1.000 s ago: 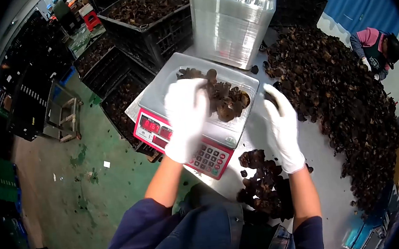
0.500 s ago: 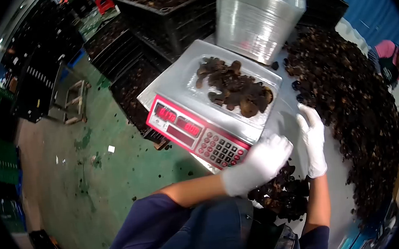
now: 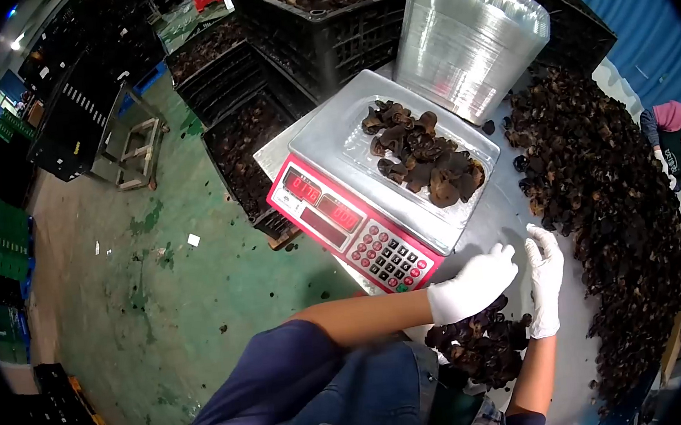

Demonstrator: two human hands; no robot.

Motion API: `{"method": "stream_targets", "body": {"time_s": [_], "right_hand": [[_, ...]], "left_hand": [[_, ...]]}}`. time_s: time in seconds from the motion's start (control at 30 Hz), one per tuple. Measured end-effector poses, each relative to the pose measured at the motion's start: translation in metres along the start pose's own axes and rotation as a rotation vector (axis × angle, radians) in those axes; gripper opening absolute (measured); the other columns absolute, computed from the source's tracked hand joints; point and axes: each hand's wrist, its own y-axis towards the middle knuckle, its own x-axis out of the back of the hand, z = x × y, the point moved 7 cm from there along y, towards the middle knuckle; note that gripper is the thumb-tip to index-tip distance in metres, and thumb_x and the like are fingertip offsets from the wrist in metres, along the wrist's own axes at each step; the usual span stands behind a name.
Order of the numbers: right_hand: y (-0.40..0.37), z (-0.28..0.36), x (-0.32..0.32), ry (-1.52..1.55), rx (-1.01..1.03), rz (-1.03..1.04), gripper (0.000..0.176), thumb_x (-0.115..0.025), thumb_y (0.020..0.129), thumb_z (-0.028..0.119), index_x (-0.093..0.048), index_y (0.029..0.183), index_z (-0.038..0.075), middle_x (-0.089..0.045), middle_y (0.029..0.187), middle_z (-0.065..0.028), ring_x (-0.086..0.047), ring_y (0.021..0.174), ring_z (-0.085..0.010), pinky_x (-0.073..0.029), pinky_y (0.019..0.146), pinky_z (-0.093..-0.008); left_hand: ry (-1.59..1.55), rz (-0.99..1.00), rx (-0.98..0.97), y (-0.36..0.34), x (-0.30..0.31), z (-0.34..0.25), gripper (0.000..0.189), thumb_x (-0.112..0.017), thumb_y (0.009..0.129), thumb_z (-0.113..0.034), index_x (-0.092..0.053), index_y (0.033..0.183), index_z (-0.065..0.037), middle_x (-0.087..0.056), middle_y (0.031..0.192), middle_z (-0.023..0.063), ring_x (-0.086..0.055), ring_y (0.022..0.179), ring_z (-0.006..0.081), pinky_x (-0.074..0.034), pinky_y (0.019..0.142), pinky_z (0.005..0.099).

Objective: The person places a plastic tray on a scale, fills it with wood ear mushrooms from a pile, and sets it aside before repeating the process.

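My left hand (image 3: 476, 284), in a white glove, hovers just right of the scale's lower corner, its fingers curled together; whether anything is pinched in them cannot be made out. To its right, my gloved right hand (image 3: 545, 279) is raised with thumb and fingers apart and nothing visible between them. Below both lies a small heap of dark wood ear mushrooms (image 3: 485, 350). A red-and-silver digital scale (image 3: 351, 236) has lit red digits. On its plate rests a clear plastic tray (image 3: 360, 147), partly filled with brown wood ear mushrooms (image 3: 425, 159).
A tall stack of clear trays (image 3: 467, 36) stands behind the scale. A large mushroom pile (image 3: 613, 235) spreads along the table's right side. Black crates (image 3: 323, 34) with mushrooms stand at the back left. Another person (image 3: 674, 139) is at the far right.
The whole view has shifted, so the scale and crates appear farther right and slightly lower. My left hand, blurred by motion before, now shows sharply, a little farther from the scale's keypad.
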Motion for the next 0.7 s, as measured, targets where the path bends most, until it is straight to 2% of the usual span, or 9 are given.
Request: {"method": "stream_targets", "body": {"time_s": [0.1, 0.13, 0.17, 0.2, 0.23, 0.33, 0.47, 0.63, 0.7], "right_hand": [[0.003, 0.003, -0.006, 0.016, -0.009, 0.046, 0.023, -0.063, 0.092, 0.003, -0.066, 0.114, -0.001, -0.064, 0.114, -0.0069, -0.060, 0.104, -0.0161, -0.046, 0.093, -0.0271], [0.005, 0.007, -0.009, 0.006, -0.014, 0.054, 0.023, -0.063, 0.092, 0.003, -0.066, 0.114, -0.001, -0.064, 0.114, -0.0068, -0.061, 0.104, -0.0160, -0.046, 0.093, -0.0269], [0.005, 0.018, -0.013, 0.018, 0.004, 0.047, 0.023, -0.062, 0.092, 0.003, -0.066, 0.114, -0.001, -0.064, 0.113, -0.0062, -0.060, 0.101, -0.0152, -0.046, 0.092, -0.0269], [0.009, 0.024, -0.016, -0.018, 0.007, 0.051, 0.024, -0.062, 0.091, 0.003, -0.066, 0.114, -0.001, -0.064, 0.113, -0.0057, -0.060, 0.098, -0.0146, -0.046, 0.090, -0.0273], [0.013, 0.030, -0.022, 0.009, 0.002, 0.049, 0.025, -0.062, 0.091, 0.004, -0.066, 0.115, -0.001, -0.064, 0.113, -0.0054, -0.059, 0.097, -0.0145, -0.046, 0.090, -0.0272], [0.029, 0.038, -0.043, 0.094, 0.007, 0.045, 0.028, -0.062, 0.091, 0.007, -0.066, 0.118, 0.000, -0.064, 0.115, -0.0052, -0.059, 0.096, -0.0142, -0.046, 0.090, -0.0267], [0.051, 0.043, -0.068, 0.129, 0.104, -0.007, 0.039, -0.061, 0.092, 0.009, -0.060, 0.130, 0.002, -0.062, 0.128, -0.0098, -0.056, 0.121, -0.0220, -0.040, 0.104, -0.0317], [0.052, 0.048, -0.070, 0.324, -0.030, -0.045, 0.050, -0.060, 0.093, 0.010, -0.050, 0.141, 0.002, -0.052, 0.142, -0.0158, -0.047, 0.134, -0.0248, -0.033, 0.113, -0.0353], [0.052, 0.049, -0.070, 0.335, -0.053, -0.032, 0.050, -0.060, 0.094, 0.010, -0.049, 0.142, 0.001, -0.051, 0.143, -0.0159, -0.046, 0.135, -0.0249, -0.032, 0.114, -0.0352]], "left_hand": [[-0.728, -0.234, 0.102, 0.004, 0.072, 0.056, 0.015, -0.055, 0.088, -0.006, -0.062, 0.101, -0.002, -0.052, 0.106, 0.0105, -0.060, 0.085, 0.0208, -0.052, 0.074, 0.0298], [-0.999, -0.009, 0.399, 0.006, 0.082, 0.085, 0.018, -0.054, 0.088, -0.004, -0.065, 0.102, -0.003, -0.054, 0.100, 0.0111, -0.058, 0.084, 0.0242, -0.051, 0.076, 0.0326], [-0.855, -0.545, 0.169, -0.006, 0.115, 0.116, 0.018, -0.055, 0.089, -0.003, -0.067, 0.102, -0.005, -0.057, 0.096, 0.0106, -0.057, 0.084, 0.0247, -0.050, 0.075, 0.0346], [-0.542, -0.541, 0.222, -0.009, 0.132, 0.141, 0.019, -0.056, 0.089, -0.003, -0.068, 0.103, -0.006, -0.059, 0.094, 0.0108, -0.058, 0.087, 0.0247, -0.050, 0.077, 0.0336], [-0.663, -0.656, 0.384, -0.020, 0.128, 0.176, 0.017, -0.056, 0.090, -0.001, -0.068, 0.101, -0.004, -0.060, 0.096, 0.0110, -0.060, 0.089, 0.0243, -0.049, 0.079, 0.0321], [-0.615, -0.641, 0.632, -0.039, 0.105, 0.246, 0.018, -0.058, 0.090, -0.003, -0.067, 0.105, -0.002, -0.060, 0.099, 0.0116, -0.062, 0.095, 0.0258, -0.049, 0.087, 0.0336], [-0.474, -0.536, 0.593, -0.047, 0.085, 0.257, 0.024, -0.060, 0.089, -0.005, -0.065, 0.113, -0.003, -0.061, 0.106, 0.0121, -0.060, 0.104, 0.0263, -0.047, 0.093, 0.0361], [-0.433, -0.577, 0.633, -0.055, 0.108, 0.269, 0.029, -0.059, 0.092, -0.009, -0.063, 0.120, -0.003, -0.062, 0.111, 0.0126, -0.058, 0.111, 0.0269, -0.044, 0.099, 0.0367], [-0.545, -0.559, 0.707, -0.061, 0.104, 0.284, 0.028, -0.057, 0.095, -0.011, -0.063, 0.122, -0.004, -0.063, 0.113, 0.0110, -0.060, 0.109, 0.0237, -0.045, 0.098, 0.0340]]}}
